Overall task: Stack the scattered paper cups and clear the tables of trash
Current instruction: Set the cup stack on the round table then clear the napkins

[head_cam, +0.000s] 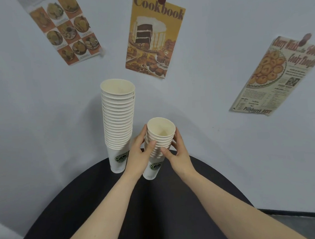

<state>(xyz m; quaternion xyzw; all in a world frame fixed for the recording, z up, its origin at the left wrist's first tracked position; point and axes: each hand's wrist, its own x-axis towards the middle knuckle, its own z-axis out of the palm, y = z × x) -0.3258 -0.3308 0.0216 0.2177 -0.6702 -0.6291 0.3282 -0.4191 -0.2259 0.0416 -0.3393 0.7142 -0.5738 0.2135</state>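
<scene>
Where the round black worktop (102, 204) meets the wall: tall stack of ribbed white paper cups (119, 121); just right, short stack (159, 143), clasped by left hand (138, 155) and right hand (178, 153).

This looks like a coffee shop. Tall white logo paper cups (119, 121) stand stacked. Old paper food posters (154, 35) hang on the pale wall (215, 79)

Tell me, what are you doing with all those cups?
A person is stacking paper cups on a round black table. Both hands hold the short stack: the left hand curls round one side, the right hand round the other. The stack's bottom cup seems to rest on the table. A much taller stack stands just left of it, untouched. Food posters hang on the wall behind.
</scene>
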